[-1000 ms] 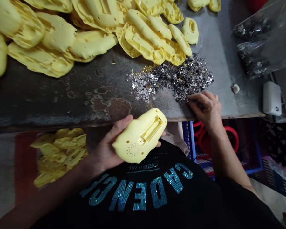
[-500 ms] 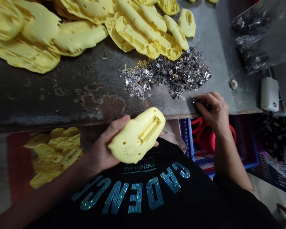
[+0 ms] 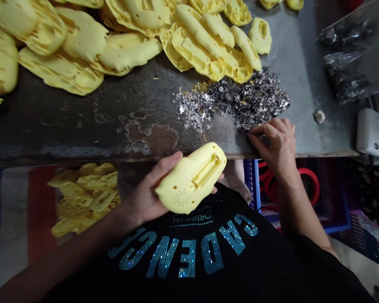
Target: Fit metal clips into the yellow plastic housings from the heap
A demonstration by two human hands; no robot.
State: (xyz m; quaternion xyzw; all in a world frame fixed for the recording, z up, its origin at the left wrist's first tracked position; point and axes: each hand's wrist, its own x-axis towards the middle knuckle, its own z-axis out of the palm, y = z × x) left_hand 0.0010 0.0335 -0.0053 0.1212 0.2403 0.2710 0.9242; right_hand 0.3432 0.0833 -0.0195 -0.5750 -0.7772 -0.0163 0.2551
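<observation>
Held in my left hand point(image 3: 147, 189) is a yellow plastic shell point(image 3: 180, 181), its outer face up, showing a long battery slot, several screw holes and a ring of small speaker holes. The fingers wrap under it and the thumb lies along its side. At the table edge, my right hand point(image 3: 276, 141) is closed in a pinch, with a tiny metal piece point(image 3: 249, 134) just showing at its fingertips. Right beside those fingertips lies a heap of small shiny metal plates and springy contacts point(image 3: 259, 101).
More yellow shells point(image 3: 202, 46) pile up along the back of the grey table point(image 3: 113, 118). Bags of metal parts point(image 3: 347, 75) and a white box point(image 3: 369, 132) are at the right. Below the edge sit a blue crate point(image 3: 252, 185) with red rings and a heap of yellow shells point(image 3: 88, 198).
My right hand has moved left, closer to the metal heap, still pinching. The shell stays in my left hand at about the same tilt. The whole view has shifted slightly.
</observation>
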